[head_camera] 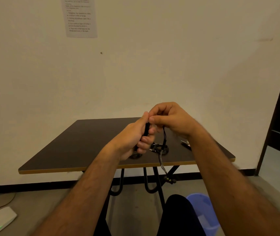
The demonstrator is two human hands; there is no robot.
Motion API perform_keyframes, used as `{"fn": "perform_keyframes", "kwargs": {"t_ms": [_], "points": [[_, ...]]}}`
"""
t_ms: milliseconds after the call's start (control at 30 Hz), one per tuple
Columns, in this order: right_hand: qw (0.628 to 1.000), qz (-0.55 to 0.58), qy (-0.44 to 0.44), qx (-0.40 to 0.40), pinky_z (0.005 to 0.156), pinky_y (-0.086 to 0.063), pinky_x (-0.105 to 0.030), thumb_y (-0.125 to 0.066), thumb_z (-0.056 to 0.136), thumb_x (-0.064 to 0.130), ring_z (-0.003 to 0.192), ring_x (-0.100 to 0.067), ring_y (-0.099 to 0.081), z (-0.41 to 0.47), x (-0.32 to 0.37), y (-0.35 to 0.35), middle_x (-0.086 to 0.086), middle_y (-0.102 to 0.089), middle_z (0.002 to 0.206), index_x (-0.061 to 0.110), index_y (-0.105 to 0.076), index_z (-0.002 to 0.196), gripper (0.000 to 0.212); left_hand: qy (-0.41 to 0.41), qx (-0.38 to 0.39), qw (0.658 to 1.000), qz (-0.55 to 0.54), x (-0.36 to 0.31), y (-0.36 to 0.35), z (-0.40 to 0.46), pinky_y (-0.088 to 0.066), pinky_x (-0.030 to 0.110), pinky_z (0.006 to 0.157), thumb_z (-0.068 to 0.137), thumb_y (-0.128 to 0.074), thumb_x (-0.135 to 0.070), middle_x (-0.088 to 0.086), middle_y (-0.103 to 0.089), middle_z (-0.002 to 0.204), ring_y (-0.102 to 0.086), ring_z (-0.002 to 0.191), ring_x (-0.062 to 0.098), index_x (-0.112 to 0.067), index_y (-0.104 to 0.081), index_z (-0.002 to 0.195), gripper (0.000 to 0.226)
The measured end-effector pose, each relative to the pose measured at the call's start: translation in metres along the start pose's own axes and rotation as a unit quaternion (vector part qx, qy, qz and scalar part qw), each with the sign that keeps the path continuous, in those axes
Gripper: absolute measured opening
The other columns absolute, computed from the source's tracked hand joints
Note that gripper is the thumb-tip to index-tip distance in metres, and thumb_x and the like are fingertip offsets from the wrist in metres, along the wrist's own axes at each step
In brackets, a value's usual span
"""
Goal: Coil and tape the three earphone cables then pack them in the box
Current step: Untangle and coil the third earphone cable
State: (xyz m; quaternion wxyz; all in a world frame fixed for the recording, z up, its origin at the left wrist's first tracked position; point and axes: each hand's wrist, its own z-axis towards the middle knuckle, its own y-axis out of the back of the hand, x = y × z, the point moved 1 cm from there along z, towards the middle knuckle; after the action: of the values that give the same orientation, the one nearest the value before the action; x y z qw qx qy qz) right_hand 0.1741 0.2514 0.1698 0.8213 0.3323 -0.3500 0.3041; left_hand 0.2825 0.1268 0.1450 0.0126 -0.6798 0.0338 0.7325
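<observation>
Above the bench's (78, 142) front edge, the left hand (136, 138) grips a black cable (164, 138) bundle while the right hand (170, 119) pinches its loose end.

We see a cream wall (153, 65) with a taped sheet (80, 17), a dark table (84, 142), grey floor (50, 198) and a blue bin (204, 212).

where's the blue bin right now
In the head view the blue bin stands on the floor at lower right, below the table, beside the person's knee.
</observation>
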Motion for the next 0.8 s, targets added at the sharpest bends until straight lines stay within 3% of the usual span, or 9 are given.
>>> {"fn": "perform_keyframes", "kwargs": {"t_ms": [133,233,367,467,600,700,800], "points": [[0.989,0.142,-0.016,-0.038,0.064,-0.049,-0.026,-0.076,0.079,0.024,0.066,-0.016,-0.06,0.0,-0.012,-0.009,-0.002,-0.069,0.072,0.02,-0.076,0.08,0.005,-0.009,0.063,0.992,-0.11,-0.004,-0.005,-0.002,-0.019,0.02,0.041,0.1,-0.022,-0.06,-0.007,-0.025,0.055,-0.02,0.042,0.005,-0.019,-0.04,0.073,0.053],[0.98,0.19,-0.03,-0.057,0.065,-0.051,-0.025,-0.075,0.075,0.029,0.066,-0.011,-0.062,-0.004,-0.022,-0.023,0.001,-0.068,0.07,0.022,-0.075,0.071,0.008,-0.041,0.088,0.979,-0.178,-0.008,-0.006,-0.001,-0.019,0.02,0.042,0.103,-0.024,-0.051,-0.007,-0.029,0.053,-0.024,0.041,0.005,-0.019,-0.043,0.073,0.048],[0.971,0.225,-0.061,-0.059,0.051,-0.05,-0.024,-0.056,0.096,0.009,0.054,-0.009,-0.057,-0.015,-0.04,-0.044,0.003,-0.064,0.063,0.026,-0.075,0.069,0.037,-0.096,0.049,0.968,-0.226,-0.014,-0.007,0.0,-0.03,0.02,0.043,0.105,-0.027,-0.04,-0.005,-0.032,0.055,-0.029,0.043,0.007,-0.018,-0.043,0.076,0.04],[0.971,0.227,-0.073,-0.036,0.051,-0.048,-0.028,-0.059,0.094,0.021,0.053,-0.012,-0.051,-0.025,-0.047,-0.06,-0.002,-0.06,0.065,0.022,-0.071,0.072,0.025,-0.139,-0.001,0.96,-0.242,-0.017,-0.005,0.001,-0.037,0.022,0.046,0.106,-0.028,-0.036,-0.005,-0.035,0.059,-0.034,0.047,0.009,-0.019,-0.045,0.078,0.037],[0.974,0.2,-0.106,-0.018,0.05,-0.048,-0.028,-0.049,0.102,0.017,0.051,-0.014,-0.049,-0.035,-0.053,-0.069,-0.006,-0.056,0.069,0.013,-0.067,0.083,0.025,-0.194,-0.065,0.959,-0.197,-0.018,0.004,0.004,-0.041,0.025,0.055,0.107,-0.027,-0.035,-0.003,-0.042,0.062,-0.042,0.053,0.012,-0.018,-0.045,0.082,0.035],[0.974,0.186,-0.125,-0.027,0.044,-0.042,-0.024,-0.049,0.102,0.018,0.045,-0.011,-0.043,-0.038,-0.047,-0.069,-0.005,-0.052,0.066,0.005,-0.067,0.103,0.022,-0.226,-0.11,0.96,-0.12,-0.015,0.01,0.007,-0.047,0.027,0.057,0.108,-0.026,-0.032,-0.003,-0.05,0.063,-0.049,0.056,0.013,-0.016,-0.045,0.086,0.033],[0.985,0.11,-0.129,-0.024,0.042,-0.043,-0.022,-0.05,0.102,0.016,0.043,-0.01,-0.041,-0.04,-0.042,-0.065,-0.004,-0.053,0.064,0.007,-0.069,0.109,0.022,-0.24,-0.151,0.959,-0.021,-0.011,0.014,0.008,-0.052,0.029,0.061,0.108,-0.028,-0.03,-0.002,-0.058,0.066,-0.056,0.06,0.014,-0.015,-0.047,0.088,0.032]]}}
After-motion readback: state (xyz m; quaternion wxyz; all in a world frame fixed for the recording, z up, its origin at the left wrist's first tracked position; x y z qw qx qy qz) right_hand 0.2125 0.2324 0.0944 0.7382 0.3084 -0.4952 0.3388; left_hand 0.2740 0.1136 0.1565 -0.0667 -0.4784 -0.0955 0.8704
